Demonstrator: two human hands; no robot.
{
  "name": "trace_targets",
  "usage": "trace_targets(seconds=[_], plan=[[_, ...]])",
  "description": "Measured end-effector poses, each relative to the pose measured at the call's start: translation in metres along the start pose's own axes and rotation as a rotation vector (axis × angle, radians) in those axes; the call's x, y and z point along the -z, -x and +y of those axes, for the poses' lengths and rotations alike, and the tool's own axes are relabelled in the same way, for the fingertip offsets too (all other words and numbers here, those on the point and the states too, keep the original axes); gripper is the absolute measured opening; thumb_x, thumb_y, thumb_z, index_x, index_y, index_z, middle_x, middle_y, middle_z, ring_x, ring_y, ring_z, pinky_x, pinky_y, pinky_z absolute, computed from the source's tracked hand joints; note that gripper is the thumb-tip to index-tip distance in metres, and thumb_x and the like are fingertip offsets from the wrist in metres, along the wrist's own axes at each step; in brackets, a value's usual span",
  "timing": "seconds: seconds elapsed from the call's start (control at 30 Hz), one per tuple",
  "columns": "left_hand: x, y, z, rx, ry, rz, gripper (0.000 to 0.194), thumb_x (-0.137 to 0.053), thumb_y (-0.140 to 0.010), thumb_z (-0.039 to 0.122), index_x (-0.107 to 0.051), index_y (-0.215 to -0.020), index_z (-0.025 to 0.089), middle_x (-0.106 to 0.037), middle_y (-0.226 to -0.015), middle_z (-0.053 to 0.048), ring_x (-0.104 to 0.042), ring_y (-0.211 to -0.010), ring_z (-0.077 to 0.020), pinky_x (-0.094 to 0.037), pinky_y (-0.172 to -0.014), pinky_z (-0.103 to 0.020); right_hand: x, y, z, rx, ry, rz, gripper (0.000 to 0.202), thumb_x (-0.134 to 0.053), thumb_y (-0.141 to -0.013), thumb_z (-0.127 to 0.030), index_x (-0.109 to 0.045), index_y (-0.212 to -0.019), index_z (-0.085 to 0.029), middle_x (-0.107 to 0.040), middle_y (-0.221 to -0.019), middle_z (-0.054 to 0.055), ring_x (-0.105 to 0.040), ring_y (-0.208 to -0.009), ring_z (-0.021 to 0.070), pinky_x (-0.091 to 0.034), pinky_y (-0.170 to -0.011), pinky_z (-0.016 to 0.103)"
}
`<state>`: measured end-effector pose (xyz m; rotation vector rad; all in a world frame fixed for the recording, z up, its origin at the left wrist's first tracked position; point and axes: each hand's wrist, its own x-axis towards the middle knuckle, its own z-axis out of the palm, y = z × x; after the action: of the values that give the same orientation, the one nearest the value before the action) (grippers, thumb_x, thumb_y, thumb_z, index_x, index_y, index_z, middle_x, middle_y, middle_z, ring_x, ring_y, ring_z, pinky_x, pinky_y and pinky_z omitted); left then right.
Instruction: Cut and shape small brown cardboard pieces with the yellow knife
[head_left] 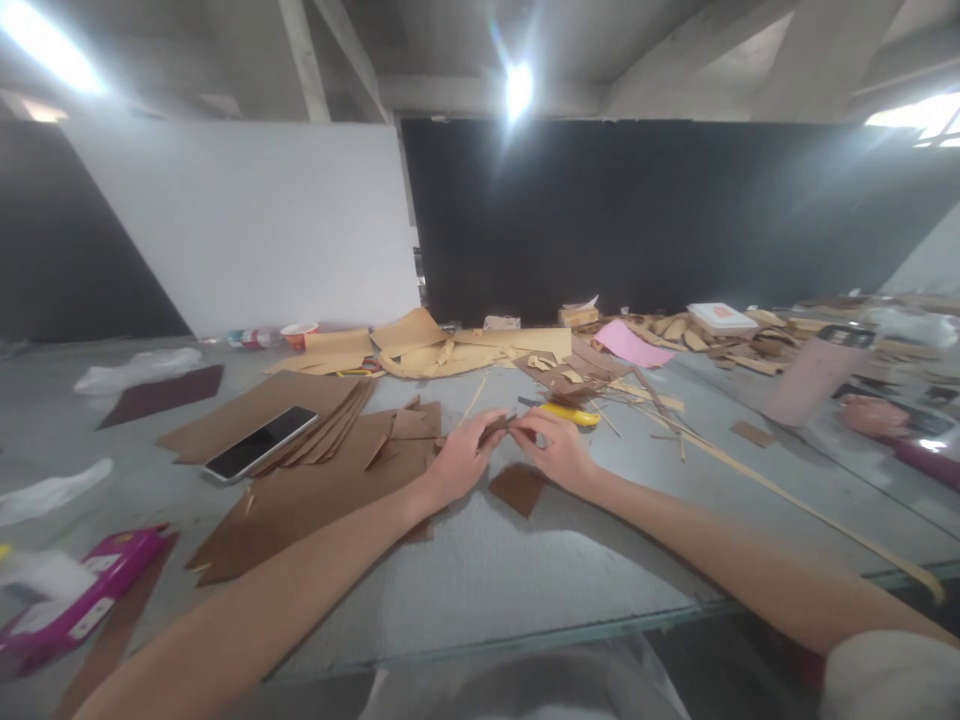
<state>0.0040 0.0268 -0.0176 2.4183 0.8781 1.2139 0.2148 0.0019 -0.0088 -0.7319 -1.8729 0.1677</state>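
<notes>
From where I stand, the left hand (463, 458) and right hand (559, 452) nearly meet, fingertips pinched on one small brown scrap (493, 428).

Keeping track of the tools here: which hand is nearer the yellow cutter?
Right. The right hand is just on the near side of the yellow cutter; the left hand is farther off, to its left.

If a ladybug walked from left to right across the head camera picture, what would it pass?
Purple object → phone → left hand → right hand → pink sheet → white box → pink bottle.
</notes>
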Motion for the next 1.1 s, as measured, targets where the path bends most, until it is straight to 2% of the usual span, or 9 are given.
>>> trace_targets(seconds=[0.07,0.2,0.3,0.53,0.87,1.1], plan=[[-0.0005,0.0001,-0.0001,0.003,0.006,0.000,0.036,-0.048,-0.111,0.042,-0.061,-0.141,0.025,-0.070,-0.139,-0.010,-0.068,-0.128,-0.0232,-0.054,-0.112,-0.039,0.0006,-0.0013,0.0003,-0.027,-0.015,0.006,0.019,-0.061,-0.105,-0.029,-0.075,-0.096,-0.022,-0.070,-0.085,0.005,-0.064,-0.073,0.0176,-0.053,-0.070,0.031],[-0.0011,0.0004,0.0008,0.054,0.003,0.013,0.038,-0.050,-0.110,0.045,-0.060,-0.141,0.025,-0.070,-0.138,-0.010,-0.068,-0.128,-0.0236,-0.054,-0.111,-0.039,-0.0009,-0.0021,-0.0002,-0.098,0.049,0.101,0.017,-0.064,-0.103,-0.031,-0.075,-0.094,-0.022,-0.067,-0.079,0.003,-0.062,-0.068,0.0173,-0.051,-0.066,0.031],[-0.0008,0.0004,0.0025,0.081,0.015,0.027,0.037,-0.051,-0.110,0.046,-0.060,-0.140,0.025,-0.072,-0.135,-0.009,-0.069,-0.127,-0.0233,-0.054,-0.111,-0.038,-0.0038,-0.0011,-0.0021,-0.089,0.090,0.121,0.018,-0.065,-0.103,-0.032,-0.074,-0.092,-0.022,-0.065,-0.075,0.002,-0.060,-0.066,0.0170,-0.051,-0.065,0.031],[-0.0008,-0.0006,0.0017,0.144,0.046,0.073,0.037,-0.053,-0.109,0.048,-0.059,-0.137,0.025,-0.074,-0.129,-0.009,-0.074,-0.117,-0.0229,-0.058,-0.103,-0.037,-0.0081,0.0006,-0.0018,0.002,0.060,0.080,0.018,-0.061,-0.105,-0.028,-0.077,-0.104,-0.021,-0.066,-0.079,0.003,-0.060,-0.068,0.0169,-0.052,-0.067,0.030],[-0.0013,0.0001,-0.0029,0.126,0.018,0.077,0.037,-0.053,-0.108,0.047,-0.060,-0.137,0.026,-0.072,-0.134,-0.008,-0.070,-0.125,-0.0238,-0.055,-0.110,-0.038,-0.0075,0.0014,0.0043,-0.104,-0.085,0.057,0.020,-0.067,-0.102,-0.035,-0.081,-0.103,-0.020,-0.067,-0.076,0.002,-0.060,-0.068,0.0170,-0.048,-0.065,0.031],[0.0005,0.0000,-0.0004,0.111,0.003,0.077,0.036,-0.051,-0.109,0.049,-0.060,-0.135,0.025,-0.072,-0.134,-0.009,-0.070,-0.125,-0.0241,-0.057,-0.106,-0.037,-0.0041,-0.0015,-0.0026,-0.127,-0.127,0.030,0.027,-0.065,-0.102,-0.043,-0.082,-0.102,-0.021,-0.071,-0.078,0.005,-0.063,-0.070,0.0187,-0.051,-0.066,0.032]])
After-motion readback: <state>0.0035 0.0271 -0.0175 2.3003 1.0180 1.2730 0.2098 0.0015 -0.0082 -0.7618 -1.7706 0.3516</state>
